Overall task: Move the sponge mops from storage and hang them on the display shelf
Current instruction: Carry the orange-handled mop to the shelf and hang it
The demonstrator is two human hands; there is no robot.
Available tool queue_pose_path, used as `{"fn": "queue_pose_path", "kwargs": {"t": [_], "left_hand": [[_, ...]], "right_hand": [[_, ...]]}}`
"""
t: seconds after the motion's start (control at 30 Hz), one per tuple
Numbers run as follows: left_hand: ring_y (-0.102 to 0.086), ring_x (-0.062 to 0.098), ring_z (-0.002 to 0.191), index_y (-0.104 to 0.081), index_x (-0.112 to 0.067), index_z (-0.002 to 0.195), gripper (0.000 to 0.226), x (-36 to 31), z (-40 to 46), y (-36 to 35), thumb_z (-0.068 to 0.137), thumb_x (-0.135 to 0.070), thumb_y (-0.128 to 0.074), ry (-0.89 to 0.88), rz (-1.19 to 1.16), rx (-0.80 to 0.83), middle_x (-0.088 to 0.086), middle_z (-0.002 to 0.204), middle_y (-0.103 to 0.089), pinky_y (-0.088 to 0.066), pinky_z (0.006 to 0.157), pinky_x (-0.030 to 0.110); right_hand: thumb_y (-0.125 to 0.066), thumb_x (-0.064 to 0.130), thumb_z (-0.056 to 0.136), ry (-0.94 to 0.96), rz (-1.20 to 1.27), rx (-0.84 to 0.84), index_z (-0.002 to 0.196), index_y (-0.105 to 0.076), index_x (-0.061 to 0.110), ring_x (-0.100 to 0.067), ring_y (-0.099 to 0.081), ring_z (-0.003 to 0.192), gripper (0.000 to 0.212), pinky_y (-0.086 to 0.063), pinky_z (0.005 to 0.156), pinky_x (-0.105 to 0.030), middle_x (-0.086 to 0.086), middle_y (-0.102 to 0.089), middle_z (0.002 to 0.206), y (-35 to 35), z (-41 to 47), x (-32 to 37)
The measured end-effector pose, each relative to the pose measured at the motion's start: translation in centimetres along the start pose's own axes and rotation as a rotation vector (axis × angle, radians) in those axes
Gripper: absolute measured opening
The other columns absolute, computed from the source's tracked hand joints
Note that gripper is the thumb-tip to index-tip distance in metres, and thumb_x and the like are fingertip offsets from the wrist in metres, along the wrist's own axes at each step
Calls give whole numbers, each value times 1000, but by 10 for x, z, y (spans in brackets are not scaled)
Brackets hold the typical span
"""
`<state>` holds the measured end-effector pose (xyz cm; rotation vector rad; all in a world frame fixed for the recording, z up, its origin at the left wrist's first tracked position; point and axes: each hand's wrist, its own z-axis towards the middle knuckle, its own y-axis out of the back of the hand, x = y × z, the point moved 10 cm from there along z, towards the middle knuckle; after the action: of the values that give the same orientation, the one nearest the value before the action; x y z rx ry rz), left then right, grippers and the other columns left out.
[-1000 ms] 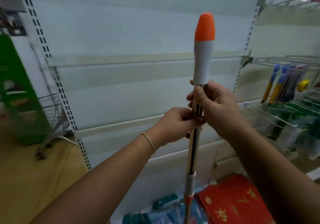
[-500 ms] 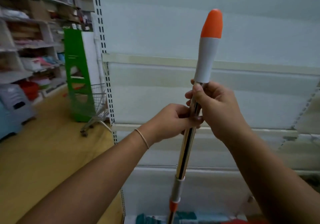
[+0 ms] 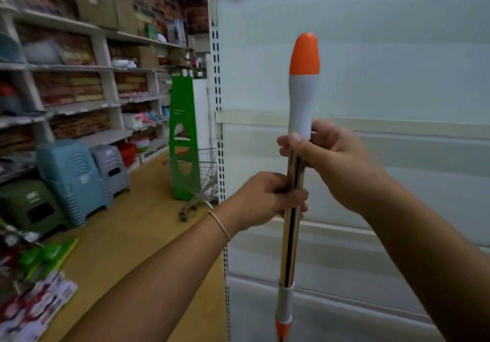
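Got both hands on the sponge mop handle (image 3: 293, 209), held upright in front of the white display shelf (image 3: 397, 76). My left hand (image 3: 265, 198) grips the shiny pole, right hand (image 3: 328, 156) wraps just under the grey-and-orange grip.

A big white shelf wall (image 3: 371, 76) stands in front. The floor (image 3: 127, 235) is yellow wood. Shelves (image 3: 79, 68) full of boxes line the left side, with plastic stools (image 3: 71, 180) and a green stand (image 3: 184, 140) nearby.
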<state>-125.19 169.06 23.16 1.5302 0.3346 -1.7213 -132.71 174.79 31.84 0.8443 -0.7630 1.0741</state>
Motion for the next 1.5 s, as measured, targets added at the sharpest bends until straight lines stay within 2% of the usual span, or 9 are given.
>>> {"fn": "queue_pose_path", "kwargs": {"t": [0.1,0.23,0.4,0.57,0.73,0.9,1.03,1.23,1.5], "left_hand": [[-73,32,85,-69,0,93,17,-11,-4,19,94,-17,-64,-19,11,-8,20,92,-74,-60,81,40],[-74,31,83,-69,1,92,17,-29,-10,49,91,-15,-67,-30,28,-18,21,93,-74,-60,71,31],[-74,27,90,-72,-1,96,26,-49,-16,76,90,-27,-69,-13,138,54,11,94,-76,-60,85,46],[-74,24,89,-74,-6,95,22,-86,-22,117,85,-26,-71,-92,188,-33,8,94,-76,-61,80,43],[-74,19,81,-75,-11,89,7,-111,-30,142,83,-15,-75,-159,219,-64,9,90,-77,-59,64,28],[-72,14,72,-71,-14,82,8,-143,-43,159,86,-6,-71,-278,216,-66,9,85,-76,-58,59,28],[-73,21,79,-67,-6,101,11,-166,-51,170,92,-3,-61,-359,166,-79,9,89,-76,-60,71,43],[-72,36,84,-59,4,118,23,-188,-54,182,97,-2,-52,-425,127,-52,20,103,-71,-58,76,47],[-72,32,83,-50,5,127,28,-191,-56,184,99,4,-44,-480,86,19,15,101,-69,-56,67,30]], "right_hand": [[-50,26,100,35,57,62,110,-66,13,-19,-70,102,22,-58,83,-24,-8,-74,107,-14,16,26],[-47,27,103,96,-2,15,99,-68,17,-20,-71,98,24,-56,91,-35,-4,-75,98,-30,30,52],[-48,32,103,143,-47,-65,94,-68,21,-20,-72,94,25,-57,92,-44,-2,-75,93,-51,41,73],[-49,30,103,150,-74,-111,90,-67,19,-16,-73,83,25,-62,72,-31,-3,-76,87,-74,51,90],[-54,29,101,234,-152,-217,93,-68,4,-45,-66,88,30,-54,74,-62,-29,-69,94,-86,51,111],[-65,35,93,347,-150,-309,85,-71,16,-21,-64,54,22,-55,46,-31,-15,-71,75,-94,54,143],[-73,38,87,381,-105,-391,80,-72,18,-24,-67,56,22,-57,50,-39,-10,-72,69,-97,62,167],[-77,41,82,398,-92,-495,81,-69,15,-12,-60,47,27,-46,46,-26,0,-63,59,-99,71,188],[-81,45,75,375,-119,-577,84,-62,17,-17,-68,60,35,-55,55,-34,1,-63,68,-102,77,191]]}}
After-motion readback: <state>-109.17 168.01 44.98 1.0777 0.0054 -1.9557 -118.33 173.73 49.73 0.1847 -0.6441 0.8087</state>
